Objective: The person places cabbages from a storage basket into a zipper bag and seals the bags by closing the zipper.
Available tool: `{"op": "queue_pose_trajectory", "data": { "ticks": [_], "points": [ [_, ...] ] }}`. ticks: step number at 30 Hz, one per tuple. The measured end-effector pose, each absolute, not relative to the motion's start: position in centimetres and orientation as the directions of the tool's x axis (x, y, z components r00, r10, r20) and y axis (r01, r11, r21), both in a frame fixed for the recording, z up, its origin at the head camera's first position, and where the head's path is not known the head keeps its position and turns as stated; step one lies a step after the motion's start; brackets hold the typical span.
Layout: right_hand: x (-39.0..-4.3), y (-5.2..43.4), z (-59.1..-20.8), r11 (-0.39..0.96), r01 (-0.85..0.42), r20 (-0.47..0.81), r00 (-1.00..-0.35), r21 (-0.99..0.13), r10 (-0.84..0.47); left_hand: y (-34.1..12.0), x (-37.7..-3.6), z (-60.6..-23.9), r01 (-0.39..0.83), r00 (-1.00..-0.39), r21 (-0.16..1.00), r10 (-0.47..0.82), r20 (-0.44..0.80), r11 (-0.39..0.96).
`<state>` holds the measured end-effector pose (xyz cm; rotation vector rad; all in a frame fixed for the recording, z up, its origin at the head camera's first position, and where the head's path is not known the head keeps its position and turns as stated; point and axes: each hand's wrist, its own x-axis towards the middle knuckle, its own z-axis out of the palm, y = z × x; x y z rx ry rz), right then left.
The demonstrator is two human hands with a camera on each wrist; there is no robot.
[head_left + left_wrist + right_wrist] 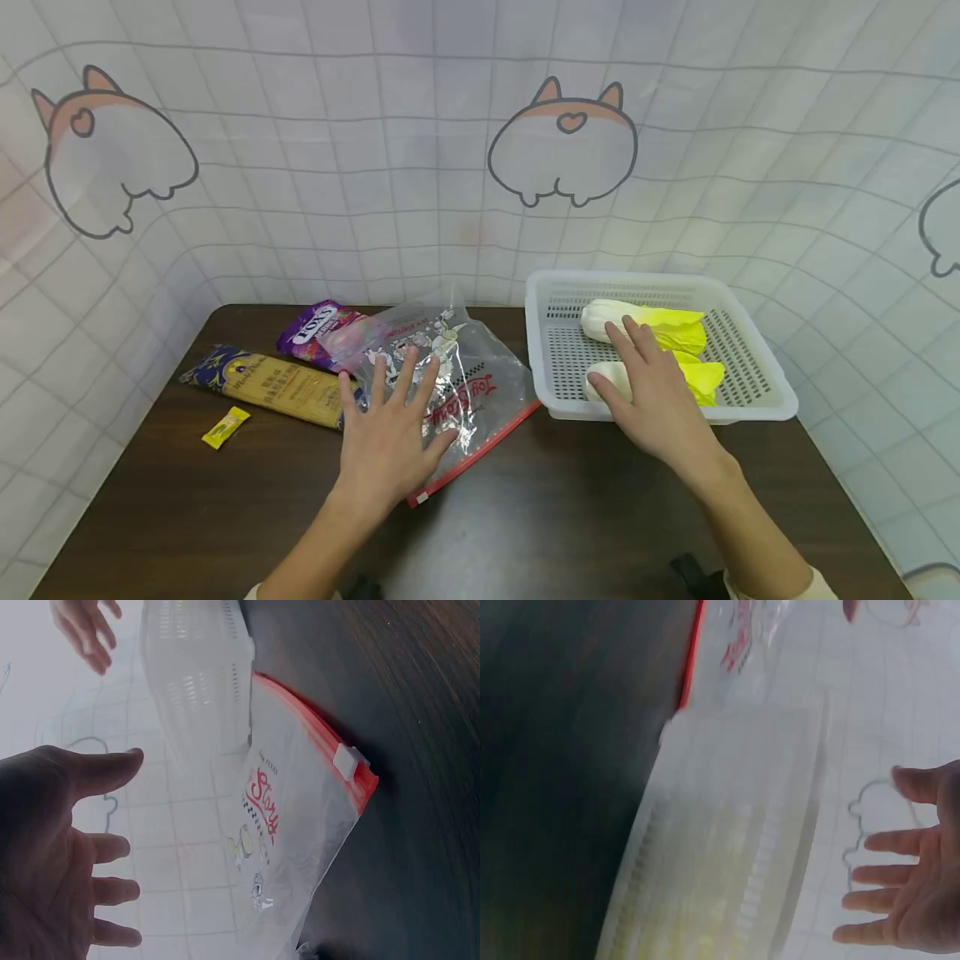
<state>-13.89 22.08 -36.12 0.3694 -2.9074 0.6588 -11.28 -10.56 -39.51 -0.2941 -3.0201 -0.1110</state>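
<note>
My left hand point(386, 446) is spread palm down over a clear zip bag point(491, 354) with a red zip edge and printed characters. In the left wrist view its fingers are stretched out, holding nothing, and a white slider point(346, 760) shows at one end of the zip. My right hand point(663, 404), fingers extended, hovers above a white plastic basket point(637, 283). Inside the basket lie two cabbage-like vegetables with white stalks and yellow leaves, the rear one point(678, 327) and the front one point(705, 377), partly hidden by the hand. The right wrist view shows that palm holding nothing.
Left of the bag lie a purple FOX'S pouch point(318, 325), partly under it, a long yellow-and-blue packet point(285, 385) and a small yellow sachet point(225, 427). All rest on a dark wooden table point(570, 517). A white checked curtain point(360, 167) hangs behind and at both sides.
</note>
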Motion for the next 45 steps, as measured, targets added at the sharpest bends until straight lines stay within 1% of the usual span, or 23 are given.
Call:
{"op": "queue_pose_trajectory", "data": {
  "ticks": [6,11,14,19,24,35,40,45],
  "points": [
    [-15.3,24.5,-35.3,0.892,-0.256,0.132,-0.966,-0.373,-0.223,-10.4,-11.4,-39.7,0.233,-0.970,0.088,0.225,0.097,0.968],
    [-16.4,26.4,-35.0,0.907,-0.279,0.094,-0.960,-0.314,-0.263,-10.1,-11.6,-39.9,0.267,-0.962,0.105,0.260,0.077,0.958],
    [-17.2,27.3,-34.9,0.911,-0.293,0.046,-0.955,-0.291,-0.293,-9.9,-11.6,-40.3,0.292,-0.956,0.116,0.288,0.053,0.949],
    [-18.6,28.3,-35.0,0.898,-0.348,-0.028,-0.929,-0.270,-0.369,-9.6,-11.5,-41.3,0.331,-0.943,0.121,0.331,0.023,0.936],
    [-20.1,29.1,-35.2,0.880,-0.395,-0.094,-0.897,-0.265,-0.431,-9.6,-11.4,-42.5,0.351,-0.933,0.188,0.359,-0.009,0.917],
    [-22.8,30.5,-36.5,0.883,-0.338,-0.289,-0.854,-0.326,-0.433,-9.9,-11.5,-44.1,0.368,-0.923,0.248,0.385,-0.021,0.896],
    [-23.1,30.6,-36.9,0.901,-0.307,-0.343,-0.848,-0.305,-0.405,-10.0,-11.7,-44.7,0.387,-0.915,0.243,0.403,-0.018,0.889],
    [-23.5,30.8,-37.0,0.906,-0.333,-0.349,-0.842,-0.260,-0.410,-10.2,-11.9,-45.1,0.390,-0.914,0.274,0.406,-0.003,0.879]
  ]
}}
